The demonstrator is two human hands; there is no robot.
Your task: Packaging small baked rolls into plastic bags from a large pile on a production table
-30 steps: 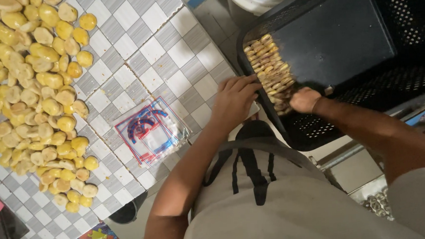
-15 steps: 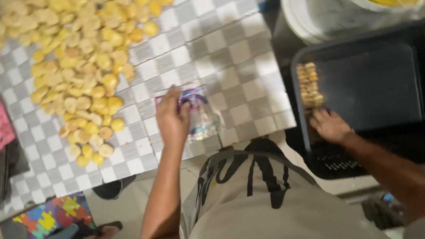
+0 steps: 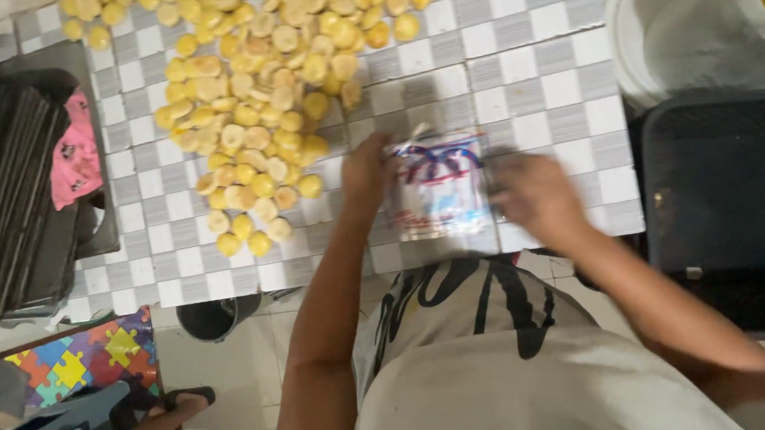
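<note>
Both hands frame a clear plastic bag (image 3: 440,185) on the checkered desk (image 3: 551,81), left hand (image 3: 368,173) pinching its left edge, right hand (image 3: 536,198) blurred, grip unclear.

Single head-worn view, looking steeply down from above the wearer's torso onto the checkered table (image 3: 524,73), near enough that both forearms fill the lower frame; no second view shares it.

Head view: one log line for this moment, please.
left hand: grips plastic bag edge | right hand: at bag's other edge, blurred | yellow pieces: heaped on checkered table
</note>
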